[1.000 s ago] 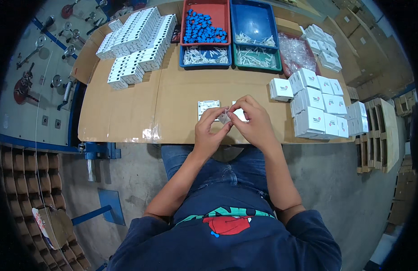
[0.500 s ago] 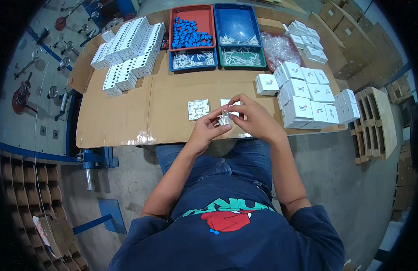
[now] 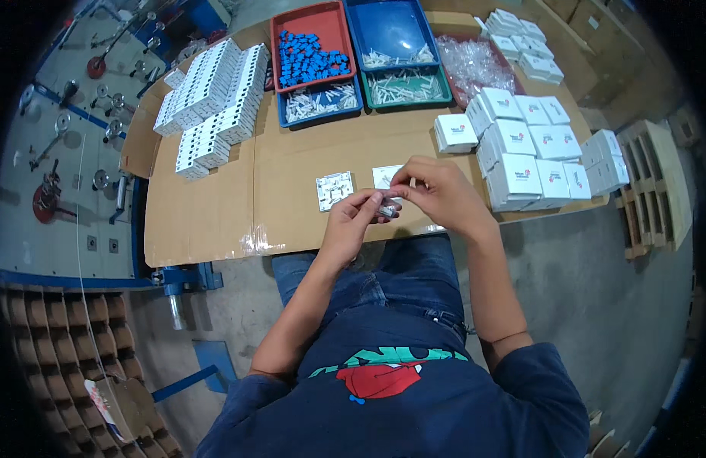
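Note:
Both hands meet above the front part of the cardboard-covered table. My left hand (image 3: 351, 220) pinches a small clear plastic bag (image 3: 389, 208) with something pale inside. At the bag's upper edge, the fingers of my right hand (image 3: 442, 192) are closed on it too; its contents are mostly hidden by fingers. Just beyond my left hand lies a flat white square piece (image 3: 335, 190) with dark details across its face. A second white square (image 3: 383, 176) with a small grey mark lies behind the fingers, partly covered by my right hand.
Stacked white blocks with dark holes (image 3: 208, 91) fill the far left. Red (image 3: 311, 17) and blue (image 3: 387, 27) trays hold blue pieces and white plugs, above lower blue and green trays. Clear bags (image 3: 475, 65) lie beside them. White boxes (image 3: 515, 177) stand stacked at the right.
The small bag has tilted lower between my hands, and my left thumb now presses over it. My right fingers have closed in at its edge. The whole view has shifted slightly.

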Available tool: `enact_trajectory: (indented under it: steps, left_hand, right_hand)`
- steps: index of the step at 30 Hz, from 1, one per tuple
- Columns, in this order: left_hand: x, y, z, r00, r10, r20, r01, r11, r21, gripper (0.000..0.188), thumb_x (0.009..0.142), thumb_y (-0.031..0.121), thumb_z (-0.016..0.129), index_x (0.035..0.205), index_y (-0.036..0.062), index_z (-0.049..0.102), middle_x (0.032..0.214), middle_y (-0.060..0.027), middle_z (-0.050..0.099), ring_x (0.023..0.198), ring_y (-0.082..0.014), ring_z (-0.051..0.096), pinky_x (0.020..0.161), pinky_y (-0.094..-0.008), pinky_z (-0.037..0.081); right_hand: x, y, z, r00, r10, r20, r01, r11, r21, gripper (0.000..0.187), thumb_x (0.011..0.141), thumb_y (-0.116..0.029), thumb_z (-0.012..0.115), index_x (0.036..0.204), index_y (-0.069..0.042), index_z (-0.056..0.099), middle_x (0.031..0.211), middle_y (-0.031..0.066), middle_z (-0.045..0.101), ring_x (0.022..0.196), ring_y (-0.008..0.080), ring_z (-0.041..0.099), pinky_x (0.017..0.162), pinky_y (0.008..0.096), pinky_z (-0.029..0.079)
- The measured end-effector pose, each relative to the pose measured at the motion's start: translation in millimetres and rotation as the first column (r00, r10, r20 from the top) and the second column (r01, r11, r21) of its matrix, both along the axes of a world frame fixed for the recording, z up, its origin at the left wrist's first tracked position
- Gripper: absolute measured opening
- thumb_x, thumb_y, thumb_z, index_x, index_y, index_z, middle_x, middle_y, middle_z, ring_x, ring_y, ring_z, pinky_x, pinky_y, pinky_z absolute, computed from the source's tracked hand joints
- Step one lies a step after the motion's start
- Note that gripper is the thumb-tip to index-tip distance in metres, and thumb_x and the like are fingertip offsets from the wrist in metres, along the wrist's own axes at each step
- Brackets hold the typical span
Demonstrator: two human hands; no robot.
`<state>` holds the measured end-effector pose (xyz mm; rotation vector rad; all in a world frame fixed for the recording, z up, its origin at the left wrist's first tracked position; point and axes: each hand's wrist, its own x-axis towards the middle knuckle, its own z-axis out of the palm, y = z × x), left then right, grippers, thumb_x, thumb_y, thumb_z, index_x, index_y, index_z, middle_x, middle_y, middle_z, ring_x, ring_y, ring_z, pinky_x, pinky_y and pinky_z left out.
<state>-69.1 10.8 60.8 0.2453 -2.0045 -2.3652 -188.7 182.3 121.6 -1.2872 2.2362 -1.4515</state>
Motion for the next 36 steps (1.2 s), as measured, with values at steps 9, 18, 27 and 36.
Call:
enact_trajectory:
  steps: [9, 18, 27, 36]
  left_hand:
    - [-3.2, 16.3, 7.5, 0.995, 0.064, 0.080, -0.082, 0.965, 0.247, 0.032, 0.109, 0.020, 0.053, 0.127, -0.0039, 0.064, 0.111, -0.0140, 0.072, 0.096, -0.0226, 0.072, 0.086, -0.0374, 0.059]
    - [-7.4, 22.2, 12.0, 0.974, 0.221, -0.046, -0.220, 0.975, 0.021, 0.023, 0.103, 0.009, 0.062, 0.122, -0.0034, 0.063, 0.107, -0.0134, 0.072, 0.095, -0.0199, 0.073, 0.085, -0.0328, 0.062]
    - [-9.9, 21.8, 16.2, 0.938, 0.282, -0.203, -0.298, 0.953, -0.053, 0.020, 0.101, 0.006, 0.066, 0.119, -0.0024, 0.066, 0.107, -0.0082, 0.072, 0.101, -0.0139, 0.068, 0.092, -0.0275, 0.054]
    - [-18.1, 14.2, 11.2, 0.946, 0.277, -0.167, -0.263, 0.960, 0.100, 0.017, 0.101, 0.008, 0.067, 0.113, -0.0043, 0.069, 0.104, -0.0096, 0.073, 0.094, -0.0141, 0.069, 0.087, -0.0274, 0.056]
  right_hand:
    - [0.7, 5.0, -19.4, 0.833, -0.003, 0.553, 0.221, 0.918, -0.328, 0.024, 0.091, -0.006, 0.075, 0.113, 0.001, 0.070, 0.090, 0.0058, 0.072, 0.082, 0.0089, 0.066, 0.071, 0.0257, 0.054]
    - [10.1, 22.6, -32.9, 0.816, 0.014, 0.578, 0.185, 0.941, -0.283, 0.021, 0.096, -0.003, 0.070, 0.116, 0.003, 0.071, 0.105, 0.0071, 0.073, 0.095, 0.0121, 0.069, 0.081, 0.0265, 0.060]
    - [14.4, 11.9, -34.5, 0.823, 0.000, 0.568, 0.186, 0.945, -0.269, 0.015, 0.096, -0.007, 0.071, 0.108, 0.001, 0.073, 0.095, 0.0033, 0.072, 0.082, 0.0068, 0.065, 0.070, 0.0221, 0.053]
    - [11.5, 4.0, -34.1, 0.762, -0.068, 0.644, 0.231, 0.958, -0.172, 0.016, 0.097, -0.007, 0.071, 0.111, 0.001, 0.071, 0.096, 0.0036, 0.072, 0.085, 0.0080, 0.066, 0.074, 0.0236, 0.056]
